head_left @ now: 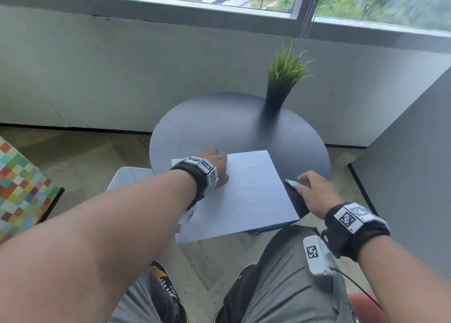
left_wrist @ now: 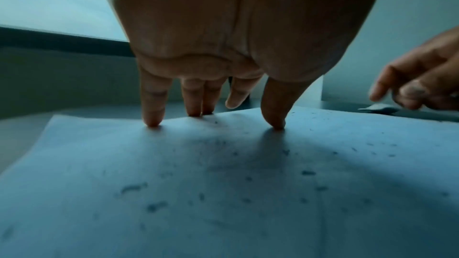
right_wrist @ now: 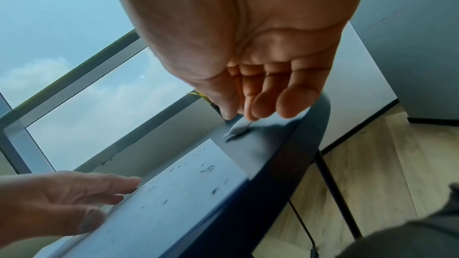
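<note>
A white sheet of paper [head_left: 253, 196] [left_wrist: 223, 183] [right_wrist: 174, 193], dotted with small dark specks, lies on the near part of a round dark table [head_left: 231, 127], its near edge hanging over the rim. My left hand [head_left: 214, 166] [left_wrist: 213, 123] presses the sheet's far left part with straight fingertips [left_wrist: 152, 121]. Just right of the sheet, my right hand [head_left: 302, 183] [right_wrist: 238, 119] pinches one end of a small white piece [head_left: 291, 182] [right_wrist: 236, 130] [left_wrist: 380, 108] that lies on the table. What the piece is cannot be made out.
A potted grass plant [head_left: 283, 78] stands at the table's far right. A white stool [head_left: 127, 176] sits left of the table, a checkered seat [head_left: 19, 188] further left. A grey panel [head_left: 402, 164] rises on the right. My knees are under the near rim.
</note>
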{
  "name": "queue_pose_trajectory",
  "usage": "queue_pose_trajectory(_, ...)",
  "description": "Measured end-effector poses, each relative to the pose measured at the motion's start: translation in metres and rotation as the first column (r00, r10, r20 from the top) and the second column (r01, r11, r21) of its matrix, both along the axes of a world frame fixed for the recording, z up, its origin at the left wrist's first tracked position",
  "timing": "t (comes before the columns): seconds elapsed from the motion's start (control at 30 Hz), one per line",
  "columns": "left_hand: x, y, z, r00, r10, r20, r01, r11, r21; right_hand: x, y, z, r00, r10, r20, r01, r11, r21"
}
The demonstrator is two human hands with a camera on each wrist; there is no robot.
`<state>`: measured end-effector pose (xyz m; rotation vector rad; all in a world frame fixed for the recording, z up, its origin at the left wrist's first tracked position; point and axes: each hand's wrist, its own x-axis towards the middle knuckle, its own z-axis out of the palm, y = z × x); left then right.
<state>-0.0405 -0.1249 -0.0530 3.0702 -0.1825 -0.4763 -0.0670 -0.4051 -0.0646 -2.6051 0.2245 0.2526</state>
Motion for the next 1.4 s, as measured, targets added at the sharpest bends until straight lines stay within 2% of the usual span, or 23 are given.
queue_pose_trajectory(0.23, 0.005, 0.026, -0.002, 0.979, 0.197, -0.058, -0.199, 0.979, -0.047, -0.001, 0.017, 0.015, 0.999, 0.033, 0.031, -0.035, 0.998, 0.047)
queue_pose_trajectory(0.37, 0.0, 0.05, -0.003, 0.945, 0.32, -0.063, -0.326, 0.93, -0.167, -0.021, 0.037, 0.016, 0.979, 0.203, 0.0, -0.203, 0.979, 0.027)
queue_pose_trajectory(0.43, -0.004, 0.058, 0.0, 0.921, 0.383, -0.069, -0.386, 0.879, -0.28, -0.026, 0.045, 0.017, 0.967, 0.254, -0.01, -0.254, 0.967, 0.035)
queue_pose_trajectory(0.5, -0.008, 0.065, 0.006, 0.896, 0.439, -0.07, -0.421, 0.788, -0.449, -0.026, 0.053, 0.018, 0.958, 0.284, -0.044, -0.281, 0.958, 0.058)
queue_pose_trajectory(0.57, -0.012, 0.07, 0.017, 0.885, 0.457, -0.088, -0.404, 0.66, -0.634, -0.022, 0.064, 0.022, 0.955, 0.28, -0.097, -0.269, 0.957, 0.111)
queue_pose_trajectory(0.63, -0.018, 0.07, 0.035, 0.896, 0.425, -0.13, -0.341, 0.47, -0.814, -0.013, 0.073, 0.029, 0.969, 0.203, -0.137, -0.157, 0.944, 0.291)
queue_pose_trajectory(0.7, -0.026, 0.07, 0.053, 0.91, 0.386, -0.15, -0.267, 0.269, -0.925, 0.0, 0.081, 0.042, 0.985, 0.1, -0.137, -0.018, 0.865, 0.501)
queue_pose_trajectory(0.8, -0.031, 0.07, 0.074, 0.93, 0.34, -0.137, -0.166, 0.056, -0.985, 0.014, 0.091, 0.068, 0.992, -0.019, -0.128, 0.103, 0.709, 0.698)
queue_pose_trajectory(0.83, -0.032, 0.07, 0.08, 0.934, 0.336, -0.122, -0.132, 0.006, -0.991, 0.016, 0.093, 0.076, 0.991, -0.033, -0.128, 0.118, 0.662, 0.74)
queue_pose_trajectory(0.9, -0.033, 0.073, 0.092, 0.932, 0.35, -0.09, -0.085, -0.028, -0.996, 0.02, 0.097, 0.096, 0.997, -0.016, -0.072, 0.068, 0.582, 0.81)
queue_pose_trajectory(0.97, -0.033, 0.078, 0.099, 0.925, 0.375, -0.064, -0.064, -0.013, -0.998, 0.027, 0.095, 0.115, 0.996, -0.031, 0.088, -0.054, 0.585, 0.809)
queue_pose_trajectory(1.07, -0.032, 0.091, 0.099, 0.901, 0.434, -0.002, -0.04, 0.078, -0.996, 0.036, 0.086, 0.137, 0.96, -0.042, 0.278, -0.181, 0.663, 0.726)
queue_pose_trajectory(1.1, -0.032, 0.094, 0.096, 0.894, 0.448, -0.003, -0.05, 0.094, -0.994, 0.037, 0.085, 0.137, 0.961, -0.033, 0.276, -0.184, 0.67, 0.719)
queue_pose_trajectory(1.17, -0.032, 0.096, 0.084, 0.895, 0.443, -0.043, -0.111, 0.13, -0.985, 0.035, 0.087, 0.12, 0.986, 0.018, 0.165, -0.132, 0.691, 0.71)
queue_pose_trajectory(1.2, -0.032, 0.094, 0.075, 0.901, 0.428, -0.066, -0.166, 0.202, -0.965, 0.032, 0.09, 0.105, 0.995, 0.064, 0.076, -0.099, 0.711, 0.696)
queue_pose_trajectory(1.27, -0.038, 0.084, 0.05, 0.917, 0.387, -0.099, -0.286, 0.465, -0.838, 0.024, 0.097, 0.066, 0.986, 0.152, -0.074, -0.073, 0.777, 0.625)
queue_pose_trajectory(1.3, -0.043, 0.078, 0.035, 0.928, 0.361, -0.098, -0.306, 0.582, -0.753, 0.021, 0.101, 0.047, 0.976, 0.191, -0.103, -0.101, 0.822, 0.561)
queue_pose_trajectory(1.33, -0.05, 0.071, 0.023, 0.934, 0.344, -0.091, -0.311, 0.667, -0.677, 0.018, 0.103, 0.031, 0.968, 0.234, -0.095, -0.163, 0.868, 0.47)
queue_pose_trajectory(1.4, -0.06, 0.063, 0.002, 0.935, 0.348, -0.062, -0.315, 0.739, -0.596, 0.015, 0.107, 0.014, 0.955, 0.291, -0.054, -0.264, 0.92, 0.29)
